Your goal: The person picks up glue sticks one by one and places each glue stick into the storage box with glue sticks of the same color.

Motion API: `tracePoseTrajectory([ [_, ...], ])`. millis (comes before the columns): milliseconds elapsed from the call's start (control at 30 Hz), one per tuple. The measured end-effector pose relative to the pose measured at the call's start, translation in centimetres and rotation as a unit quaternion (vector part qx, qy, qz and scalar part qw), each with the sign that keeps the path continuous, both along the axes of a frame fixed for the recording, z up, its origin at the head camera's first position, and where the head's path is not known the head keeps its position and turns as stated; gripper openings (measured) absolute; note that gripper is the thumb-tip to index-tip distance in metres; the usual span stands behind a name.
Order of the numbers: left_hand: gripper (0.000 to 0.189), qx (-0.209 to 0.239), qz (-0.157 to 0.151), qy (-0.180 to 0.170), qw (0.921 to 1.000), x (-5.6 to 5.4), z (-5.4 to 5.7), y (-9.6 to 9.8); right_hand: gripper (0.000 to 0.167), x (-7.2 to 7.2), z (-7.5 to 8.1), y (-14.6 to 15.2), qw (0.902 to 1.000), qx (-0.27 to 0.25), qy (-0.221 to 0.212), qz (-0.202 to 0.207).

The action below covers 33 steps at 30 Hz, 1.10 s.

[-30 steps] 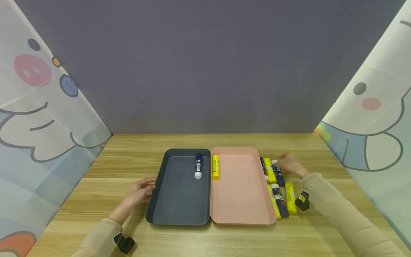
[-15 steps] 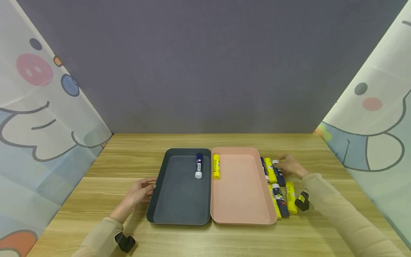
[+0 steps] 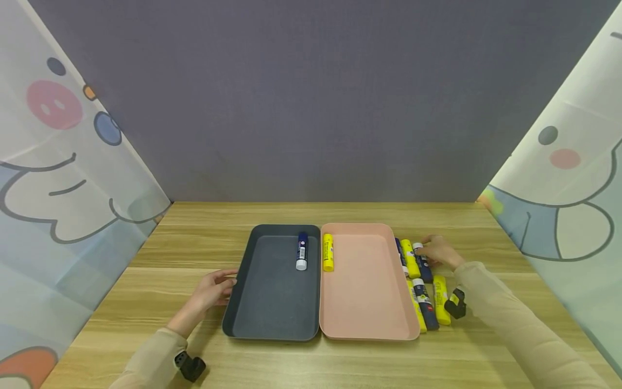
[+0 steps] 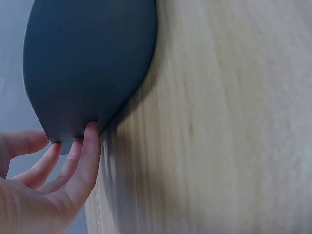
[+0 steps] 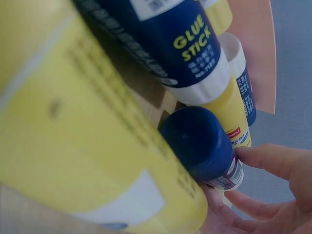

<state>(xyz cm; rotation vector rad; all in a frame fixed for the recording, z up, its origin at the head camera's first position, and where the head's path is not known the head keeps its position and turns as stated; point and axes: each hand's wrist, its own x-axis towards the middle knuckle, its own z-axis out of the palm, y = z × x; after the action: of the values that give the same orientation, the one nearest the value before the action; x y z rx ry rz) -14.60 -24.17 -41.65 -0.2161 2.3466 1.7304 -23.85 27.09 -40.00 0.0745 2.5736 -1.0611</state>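
Observation:
In the head view my left hand (image 3: 210,294) touches the left outer wall of the dark grey tray (image 3: 272,302). The left wrist view has several fingertips against that tray wall (image 4: 92,63), with the thumb at its edge. On the right, my right hand (image 3: 439,251) pinches a navy glue stick with a white end (image 3: 424,268), which lies among other glue sticks. Close up, the right wrist view shows the thumb on one side of this navy glue stick (image 5: 195,141) and fingers on the other, partly hidden. A yellow glue stick (image 3: 441,300) lies near the right wrist.
A pink tray (image 3: 366,302) adjoins the grey one. One navy glue stick (image 3: 302,251) lies in the grey tray, one yellow glue stick (image 3: 328,252) in the pink. Several more, including another yellow one (image 3: 410,259), lie along the pink tray's right side on the wooden table (image 3: 369,364).
The right fingers have come down slightly onto the navy glue stick's white end. My left hand keeps its place at the grey tray. The whole view has shifted a little.

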Motion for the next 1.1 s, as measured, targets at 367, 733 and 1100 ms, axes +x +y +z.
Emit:
tracePoseTrajectory([
  [367, 0.039, 0.003, 0.002, -0.004, 1.0, 0.0, -0.1, 0.0, 0.043, 0.4, 0.5, -0.5, 1.0, 0.006, 0.007, 0.001],
  [733, 0.039, 0.009, 0.0, -0.002, 1.0, 0.0, -0.2, 0.0, 0.031, 0.4, 0.4, -0.6, 0.9997, -0.016, 0.02, 0.002],
  [1100, 0.039, 0.0, 0.003, 0.0, 1.0, 0.0, -0.1, 0.0, 0.041, 0.4, 1.4, -0.9, 0.9995, -0.017, 0.025, -0.007],
])
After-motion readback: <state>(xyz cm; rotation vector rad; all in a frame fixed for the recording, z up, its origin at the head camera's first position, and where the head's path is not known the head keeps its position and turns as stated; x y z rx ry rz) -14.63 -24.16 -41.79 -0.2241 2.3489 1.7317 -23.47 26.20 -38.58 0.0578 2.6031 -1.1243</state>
